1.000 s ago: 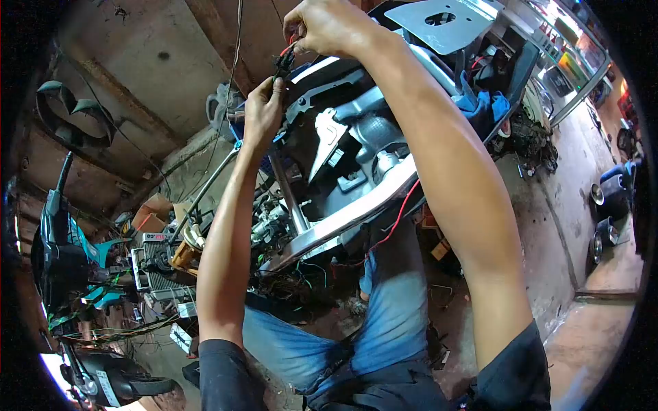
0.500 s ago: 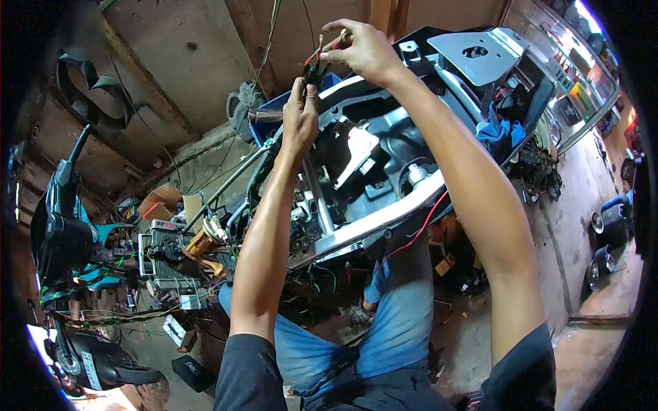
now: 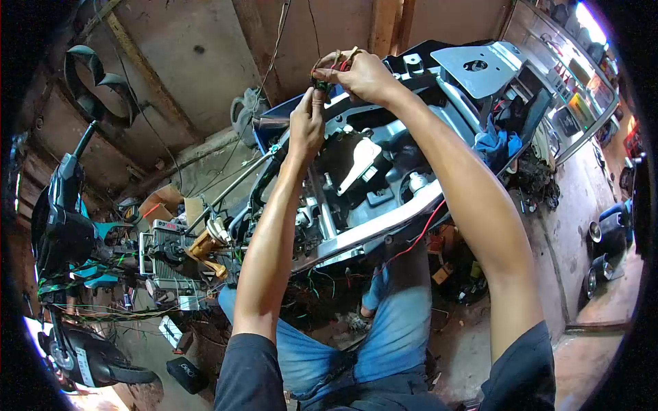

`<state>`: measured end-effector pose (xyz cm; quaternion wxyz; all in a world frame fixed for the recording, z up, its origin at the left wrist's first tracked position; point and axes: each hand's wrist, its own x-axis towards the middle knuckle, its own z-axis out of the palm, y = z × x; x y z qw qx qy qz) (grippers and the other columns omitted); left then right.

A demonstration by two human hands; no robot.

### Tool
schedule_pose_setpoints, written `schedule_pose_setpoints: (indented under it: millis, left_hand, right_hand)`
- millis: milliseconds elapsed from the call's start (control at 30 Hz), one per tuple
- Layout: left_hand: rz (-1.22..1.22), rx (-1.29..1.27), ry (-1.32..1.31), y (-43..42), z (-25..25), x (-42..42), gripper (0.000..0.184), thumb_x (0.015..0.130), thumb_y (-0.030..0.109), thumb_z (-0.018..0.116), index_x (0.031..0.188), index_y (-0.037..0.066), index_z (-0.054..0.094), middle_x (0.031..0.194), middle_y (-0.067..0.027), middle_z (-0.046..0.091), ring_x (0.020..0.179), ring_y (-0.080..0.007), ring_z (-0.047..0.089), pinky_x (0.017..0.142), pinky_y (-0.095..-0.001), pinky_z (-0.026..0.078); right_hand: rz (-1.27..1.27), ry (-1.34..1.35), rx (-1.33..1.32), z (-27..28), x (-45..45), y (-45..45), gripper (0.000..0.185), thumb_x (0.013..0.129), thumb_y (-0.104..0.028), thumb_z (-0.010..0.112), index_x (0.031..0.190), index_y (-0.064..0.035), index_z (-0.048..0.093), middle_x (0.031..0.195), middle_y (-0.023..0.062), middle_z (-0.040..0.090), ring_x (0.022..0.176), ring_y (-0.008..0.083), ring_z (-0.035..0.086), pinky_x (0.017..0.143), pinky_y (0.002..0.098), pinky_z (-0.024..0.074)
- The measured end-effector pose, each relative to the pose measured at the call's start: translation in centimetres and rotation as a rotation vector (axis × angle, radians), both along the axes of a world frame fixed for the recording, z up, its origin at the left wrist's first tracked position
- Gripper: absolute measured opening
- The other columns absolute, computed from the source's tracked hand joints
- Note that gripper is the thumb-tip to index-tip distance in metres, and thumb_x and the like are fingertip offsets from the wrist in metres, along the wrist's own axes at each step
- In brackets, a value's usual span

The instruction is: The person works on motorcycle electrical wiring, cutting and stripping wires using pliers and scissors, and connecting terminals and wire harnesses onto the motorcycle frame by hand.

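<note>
High in the head view, my left hand (image 3: pixel 306 127) is closed with thumb and fingers pinching a small black wire connector (image 3: pixel 320 85); its exact form is partly hidden. My right hand (image 3: pixel 360 75) curls over the top of the same piece, its fingers closed on thin wires (image 3: pixel 343 66), some of them red. Both hands are raised above the far edge of a motorcycle frame (image 3: pixel 411 205), which has silver rails and dark parts inside. A white bracket-like part (image 3: pixel 361 164) lies within the frame, below my hands.
A silver plate (image 3: pixel 478 66) and blue cloth (image 3: pixel 497 142) sit on the frame's right end. A radiator (image 3: pixel 168 250), wiring and loose parts are at left, near a black scooter part (image 3: pixel 65 240). A red wire (image 3: pixel 421 236) hangs by the near rail.
My right hand has come down and closer to my left, its fingers now over the connector and wires. The left hand has shifted slightly right and down.
</note>
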<state>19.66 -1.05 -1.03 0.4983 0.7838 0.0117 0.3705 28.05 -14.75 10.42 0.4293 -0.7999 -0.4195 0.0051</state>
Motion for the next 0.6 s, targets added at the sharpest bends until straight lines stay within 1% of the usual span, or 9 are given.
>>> schedule_pose_setpoints:
  millis: [33,67,167,200,300,433,467,567,600]
  left_hand:
    - [-0.021,-0.018,-0.012,-0.1,0.1,-0.1,0.044,0.114,0.039,0.044,0.117,-0.001,0.061,0.08,0.0013,0.051,0.073,-0.0127,0.044,0.064,-0.0333,0.042]
    - [-0.052,-0.047,0.02,-0.2,0.2,-0.4,0.044,0.114,0.04,0.044,0.118,-0.001,0.061,0.082,0.0015,0.054,0.076,-0.0115,0.045,0.066,-0.0314,0.042]
    - [-0.034,-0.033,-0.002,-0.2,0.1,-0.3,0.044,0.114,0.039,0.044,0.121,-0.001,0.062,0.089,-0.0002,0.059,0.081,-0.0111,0.048,0.072,-0.0296,0.044]
    - [-0.05,-0.058,0.0,-0.3,0.1,-0.2,0.046,0.114,0.039,0.045,0.123,-0.002,0.062,0.095,-0.0022,0.062,0.086,-0.0107,0.049,0.078,-0.0279,0.045]
    - [-0.041,-0.126,0.015,-0.4,0.0,-0.1,0.046,0.114,0.038,0.045,0.123,-0.004,0.062,0.099,-0.0028,0.063,0.088,-0.0109,0.051,0.081,-0.0283,0.046]
    - [-0.028,-0.099,0.014,-0.2,-0.2,0.2,0.039,0.114,0.034,0.046,0.112,-0.001,0.063,0.083,0.0028,0.051,0.074,-0.0069,0.042,0.064,-0.0257,0.039]
    - [-0.048,-0.109,-0.015,-0.3,-0.4,0.3,0.038,0.114,0.036,0.047,0.107,0.002,0.062,0.077,0.0053,0.043,0.069,-0.0059,0.036,0.059,-0.025,0.032]
    - [-0.043,-0.09,0.068,-0.5,0.0,-0.2,0.037,0.114,0.037,0.047,0.108,0.003,0.062,0.076,0.0055,0.042,0.068,-0.0057,0.036,0.058,-0.0247,0.031]
    - [-0.046,-0.091,0.08,-0.6,0.1,-0.3,0.041,0.113,0.038,0.047,0.108,0.001,0.062,0.077,0.0044,0.046,0.068,-0.0076,0.039,0.06,-0.0263,0.035]
  right_hand:
    - [0.023,0.025,0.0,0.3,-0.3,-0.1,0.039,0.088,-0.046,0.083,0.109,-0.0123,0.081,0.08,0.0042,0.075,0.058,0.008,0.062,0.054,0.0256,0.0467]
    - [0.158,0.151,0.053,0.3,-0.1,-0.4,0.038,0.091,-0.041,0.082,0.113,-0.0096,0.08,0.088,0.0055,0.076,0.063,0.0102,0.066,0.058,0.0253,0.0522]
    - [0.332,0.241,0.162,0.0,0.7,-0.2,0.036,0.094,-0.033,0.079,0.117,-0.0053,0.078,0.096,0.0071,0.077,0.068,0.0127,0.068,0.065,0.0275,0.0589]
    - [0.282,0.21,0.105,0.1,0.9,-0.2,0.036,0.096,-0.031,0.077,0.118,-0.0022,0.076,0.095,0.0081,0.077,0.073,0.0139,0.07,0.072,0.03,0.0623]
    - [0.269,0.246,0.145,-0.2,1.3,-0.2,0.032,0.094,-0.03,0.08,0.109,-0.0029,0.078,0.091,0.007,0.078,0.079,0.012,0.073,0.072,0.0281,0.0588]
    - [0.265,0.269,0.215,-0.6,1.0,0.0,0.026,0.095,-0.025,0.078,0.104,-0.0005,0.078,0.088,0.0094,0.078,0.074,0.014,0.073,0.071,0.0306,0.0594]
    - [0.184,0.202,0.195,-0.7,0.9,0.0,0.024,0.095,-0.023,0.078,0.104,-0.0009,0.078,0.088,0.0105,0.078,0.073,0.0151,0.075,0.072,0.0313,0.0597]
    - [0.095,0.101,0.204,-0.9,1.1,0.0,0.022,0.093,-0.021,0.079,0.103,-0.0016,0.078,0.087,0.0108,0.079,0.074,0.0163,0.076,0.072,0.0315,0.0599]
    - [0.06,0.089,0.208,-0.6,0.7,-0.3,0.021,0.091,-0.021,0.08,0.101,-0.0021,0.079,0.086,0.0105,0.079,0.074,0.0168,0.077,0.074,0.0317,0.06]
